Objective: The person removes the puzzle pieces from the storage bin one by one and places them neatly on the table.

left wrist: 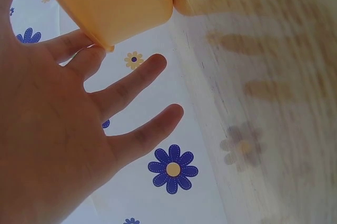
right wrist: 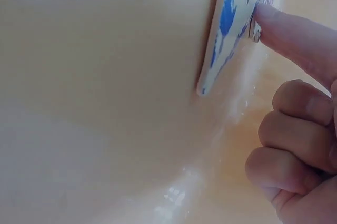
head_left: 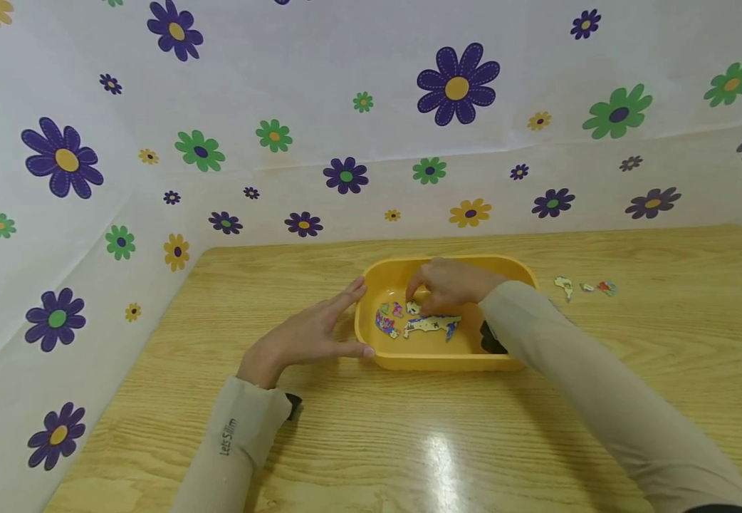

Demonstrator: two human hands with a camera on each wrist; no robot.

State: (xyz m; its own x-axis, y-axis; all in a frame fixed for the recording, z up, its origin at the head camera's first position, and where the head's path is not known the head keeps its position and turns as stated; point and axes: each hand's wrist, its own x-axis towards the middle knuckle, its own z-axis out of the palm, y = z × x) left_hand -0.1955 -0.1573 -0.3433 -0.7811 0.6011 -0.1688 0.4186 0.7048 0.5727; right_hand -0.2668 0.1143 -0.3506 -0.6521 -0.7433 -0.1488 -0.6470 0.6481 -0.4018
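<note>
A yellow plastic tub (head_left: 448, 362) stands on the wooden table with several flat, printed puzzle pieces inside. My left hand (head_left: 313, 331) rests against its left end, fingertips at the rim and thumb near the front corner; in the left wrist view two fingers stretch free beside it. My right hand (head_left: 451, 281) reaches into the tub. Its extended finger touches a small cream piece (head_left: 412, 308), while the other fingers curl in, as the right wrist view shows. A long cream piece with blue edges (head_left: 431, 323) lies just in front, and a colourful curved piece (head_left: 387, 323) lies to the left.
Right of the tub, a few more pieces lie on the table, among them a cream one (head_left: 564, 286) and a red and blue one (head_left: 607, 288). A black object (head_left: 491, 340) shows under the right sleeve. White flower-printed sheeting (head_left: 320, 92) borders the table behind and left.
</note>
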